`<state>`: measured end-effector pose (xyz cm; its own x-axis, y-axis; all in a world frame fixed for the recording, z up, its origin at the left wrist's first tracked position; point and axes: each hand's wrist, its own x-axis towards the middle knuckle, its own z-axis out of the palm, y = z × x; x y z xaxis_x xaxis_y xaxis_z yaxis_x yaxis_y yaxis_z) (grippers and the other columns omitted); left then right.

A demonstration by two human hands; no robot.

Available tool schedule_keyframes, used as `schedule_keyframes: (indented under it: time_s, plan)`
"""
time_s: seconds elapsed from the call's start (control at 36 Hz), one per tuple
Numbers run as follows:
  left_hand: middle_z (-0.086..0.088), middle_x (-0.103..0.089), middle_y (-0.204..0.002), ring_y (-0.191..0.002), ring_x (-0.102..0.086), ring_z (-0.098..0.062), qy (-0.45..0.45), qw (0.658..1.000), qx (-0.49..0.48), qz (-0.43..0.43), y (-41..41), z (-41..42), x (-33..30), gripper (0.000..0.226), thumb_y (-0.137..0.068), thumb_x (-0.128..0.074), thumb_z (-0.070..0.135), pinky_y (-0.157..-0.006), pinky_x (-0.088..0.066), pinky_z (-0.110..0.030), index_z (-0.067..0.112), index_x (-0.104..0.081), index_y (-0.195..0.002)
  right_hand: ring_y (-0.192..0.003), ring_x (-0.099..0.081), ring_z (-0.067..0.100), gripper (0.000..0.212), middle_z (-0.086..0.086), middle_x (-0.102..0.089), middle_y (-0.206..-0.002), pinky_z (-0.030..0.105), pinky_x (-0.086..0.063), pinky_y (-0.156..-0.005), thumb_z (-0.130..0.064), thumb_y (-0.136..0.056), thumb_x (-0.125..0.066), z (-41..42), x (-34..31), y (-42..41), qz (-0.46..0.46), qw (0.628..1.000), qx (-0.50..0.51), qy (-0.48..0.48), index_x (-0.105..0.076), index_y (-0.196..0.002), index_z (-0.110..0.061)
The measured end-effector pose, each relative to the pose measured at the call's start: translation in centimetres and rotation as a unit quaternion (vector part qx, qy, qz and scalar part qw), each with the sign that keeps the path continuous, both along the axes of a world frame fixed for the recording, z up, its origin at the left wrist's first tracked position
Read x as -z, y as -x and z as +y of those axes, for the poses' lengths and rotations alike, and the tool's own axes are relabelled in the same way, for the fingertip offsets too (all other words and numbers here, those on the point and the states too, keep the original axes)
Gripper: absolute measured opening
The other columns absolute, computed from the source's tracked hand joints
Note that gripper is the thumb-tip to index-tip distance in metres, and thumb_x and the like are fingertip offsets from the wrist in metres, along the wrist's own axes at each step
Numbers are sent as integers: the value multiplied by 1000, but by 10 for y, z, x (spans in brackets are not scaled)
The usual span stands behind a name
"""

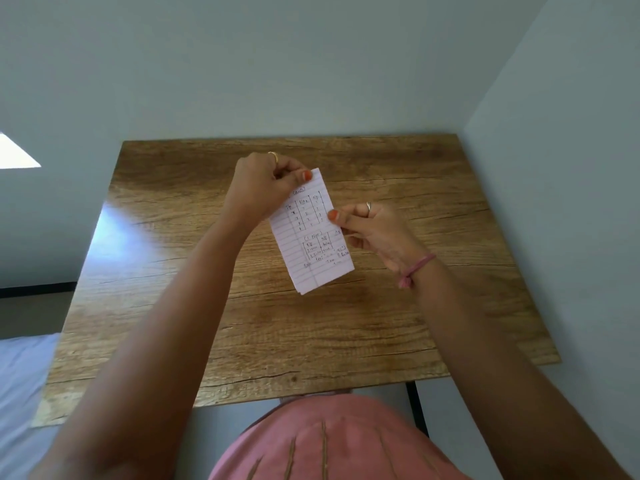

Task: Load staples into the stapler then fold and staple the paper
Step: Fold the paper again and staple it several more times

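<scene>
A folded sheet of lined paper [310, 237] with handwritten tables is held up above the wooden table [398, 317], tilted slightly. My left hand [263, 188] pinches its top left corner between thumb and fingers. My right hand [374, 233] pinches the paper's right edge near the middle, thumb on the front. No stapler or staples are in view.
The table stands in a corner, with pale walls behind it and along its right side. A white bed surface [20, 382] lies at the lower left. A black table leg [417, 407] shows below the front edge, beside my pink-clothed lap [329, 441].
</scene>
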<state>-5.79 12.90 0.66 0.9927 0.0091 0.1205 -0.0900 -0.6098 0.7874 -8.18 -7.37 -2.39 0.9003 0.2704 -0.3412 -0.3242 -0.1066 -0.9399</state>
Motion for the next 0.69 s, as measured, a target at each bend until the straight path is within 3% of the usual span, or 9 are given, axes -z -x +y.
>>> schedule_keyframes:
  time_s: [0.08,0.17,0.33,0.42,0.5,0.56,0.64,0.69]
  plan:
    - [19,-64,-69,-56,-58,9,14,999,-49,-13,-3,8,-1,5,-87,-70,29,-51,-43,-2,26,-73,-88,-85,-68,19,14,6,-76,-94,24,-48,-67,-20,-84,-72,-4,6,9,9,1000,-5,5,-73,-93,-9]
    - [20,-62,-67,-52,-56,11,9,998,-61,-23,-6,13,-2,8,-87,-69,29,-49,-41,-2,23,-74,-90,-81,-64,15,11,7,-76,-95,21,-44,-63,-20,-83,-73,-6,10,13,16,1000,-15,18,-74,-89,-11]
    - [20,-62,-69,-52,-53,15,14,997,-63,-30,-8,13,-1,10,-88,-68,32,-52,-40,-1,24,-72,-93,-68,-70,7,11,1,-77,-84,15,-52,-56,-11,-81,-74,-4,13,12,26,999,-37,14,-72,-92,-10]
    - [15,-67,-88,-72,-60,15,77,993,-84,-32,-8,9,0,20,-86,-71,30,-65,-45,-3,20,-66,-102,-67,-70,7,12,0,-76,-81,15,-54,-57,-6,-81,-73,-2,13,11,21,1000,-23,-1,-71,-92,-10]
    - [3,-58,-119,-104,-59,-5,169,975,-138,-31,-4,4,4,48,-81,-76,35,-86,-51,-20,18,-50,-118,-67,-71,8,19,1,-76,-80,14,-53,-55,-5,-81,-73,-1,14,9,38,998,20,-43,-70,-99,-4]
    - [-1,-51,-126,-113,-53,-13,216,962,-169,-18,3,2,9,56,-80,-75,39,-97,-49,-31,18,-41,-119,-68,-71,10,22,4,-76,-81,16,-54,-56,-5,-81,-73,-2,14,8,47,995,55,-67,-68,-102,-1]
    - [-4,-46,-131,-121,-49,-21,271,951,-140,54,17,1,22,53,-82,-74,36,-101,-46,-42,24,-34,-114,-69,-72,11,16,1,-75,-79,17,-56,-58,-3,-82,-71,-3,17,7,53,990,87,-93,-67,-98,-4]
    - [-8,-49,-131,-116,-55,-26,328,936,-84,95,28,-1,30,41,-84,-72,26,-94,-51,-43,29,-36,-105,-69,-71,11,14,1,-75,-78,17,-56,-58,-2,-83,-70,-3,19,7,51,990,97,-94,-67,-96,-4]
